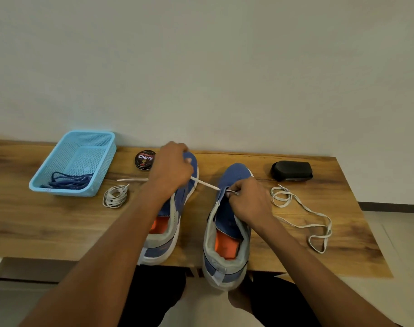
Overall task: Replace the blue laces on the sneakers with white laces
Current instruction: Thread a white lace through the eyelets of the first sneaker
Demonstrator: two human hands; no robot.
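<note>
Two blue mesh sneakers with orange insoles stand side by side on the wooden table [59, 223]: the left sneaker [168, 215] is partly hidden by an arm, the right sneaker [227, 232] overhangs the edge. The left hand [171, 171] and right hand [248, 199] each pinch the flat white lace [204, 184] at its eyelets (fingertips hard to see). A coiled white lace [115, 196] lies beside the perforated blue plastic basket [100, 161] holding the blue laces [69, 180].
</note>
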